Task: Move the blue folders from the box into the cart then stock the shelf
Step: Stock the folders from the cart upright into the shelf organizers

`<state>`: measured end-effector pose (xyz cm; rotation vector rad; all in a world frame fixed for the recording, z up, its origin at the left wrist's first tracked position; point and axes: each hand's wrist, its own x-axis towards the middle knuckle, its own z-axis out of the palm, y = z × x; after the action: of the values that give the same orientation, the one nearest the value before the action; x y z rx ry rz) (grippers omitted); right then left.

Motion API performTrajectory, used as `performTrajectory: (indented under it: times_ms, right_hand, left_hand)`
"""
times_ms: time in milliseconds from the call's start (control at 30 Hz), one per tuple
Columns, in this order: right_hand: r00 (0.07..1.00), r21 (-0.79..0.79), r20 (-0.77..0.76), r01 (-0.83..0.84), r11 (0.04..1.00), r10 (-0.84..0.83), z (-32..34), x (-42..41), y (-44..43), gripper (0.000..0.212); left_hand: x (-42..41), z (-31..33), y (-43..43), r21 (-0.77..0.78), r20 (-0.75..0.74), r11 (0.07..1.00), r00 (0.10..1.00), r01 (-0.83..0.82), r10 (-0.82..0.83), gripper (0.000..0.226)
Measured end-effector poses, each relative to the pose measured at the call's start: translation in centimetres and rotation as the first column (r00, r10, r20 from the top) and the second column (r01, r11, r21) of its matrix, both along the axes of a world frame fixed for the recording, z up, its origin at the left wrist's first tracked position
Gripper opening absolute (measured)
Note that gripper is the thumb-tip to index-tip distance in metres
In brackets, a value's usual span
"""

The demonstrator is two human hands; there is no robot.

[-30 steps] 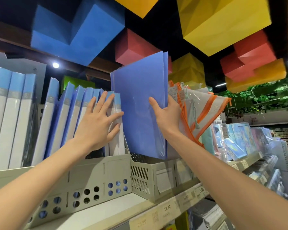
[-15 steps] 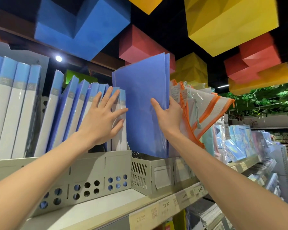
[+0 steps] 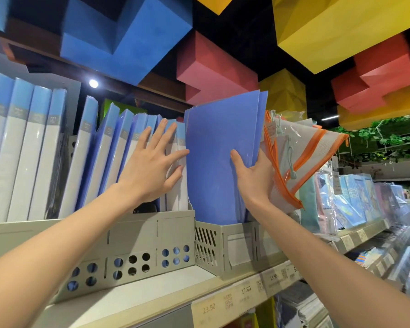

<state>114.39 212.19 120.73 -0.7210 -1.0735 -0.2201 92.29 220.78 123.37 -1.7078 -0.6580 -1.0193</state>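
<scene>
Overhead hang big paper blocks, blue (image 3: pixel 118 36), red (image 3: pixel 213 67) and yellow (image 3: pixel 341 27), against a dark ceiling, with green foliage (image 3: pixel 376 140) off to the right. Below them runs a pale shelf (image 3: pixel 152 299) with price tags (image 3: pixel 208 308) along its front lip.

The blue folders (image 3: pixel 218 162) stand on end at the middle of the shelf, their lower ends sunk in a grey slotted holder (image 3: pixel 223 245). They are plain, periwinkle blue and faintly glossy, with no label or print showing on the front face. At the top right corner the edges of at least two more sheets show behind the front one, so it is a thin bundle rather than a single folder. The bundle rises well above the holder's rim and leans a little.

The right hand (image 3: pixel 253 176) holds the bundle by its right edge: the thumb lies across the front face and the fingers go behind, a narrow grip closed on the folders. Just beside that hand, to the right, sit mesh pouches (image 3: pixel 305 157) with orange zips.

The left hand (image 3: pixel 149 169) is flat and spread wide, holding nothing; its fingers press on the spines of white and blue binders (image 3: pixel 33 150) that lean in a grey file holder (image 3: pixel 133 235) pierced with round holes. One fingertip reaches the left edge of the blue bundle.
</scene>
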Motion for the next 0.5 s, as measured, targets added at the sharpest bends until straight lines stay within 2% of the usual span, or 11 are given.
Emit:
performTrajectory:
  times_ms: [300,500]
  right_hand:
    - [0.989,0.042,0.125,0.071,0.997,-0.076,1.3,-0.5,-0.9,0.036]
    - [0.994,0.049,0.086,0.063,0.997,-0.067,1.6,-0.4,-0.9,0.029]
  left_hand:
    - [0.0,-0.2,-0.2,-0.019,0.007,1.000,1.000,0.016,-0.016,0.055]
    - [-0.1,-0.2,-0.3,-0.019,0.012,0.999,1.000,0.028,-0.028,0.055]
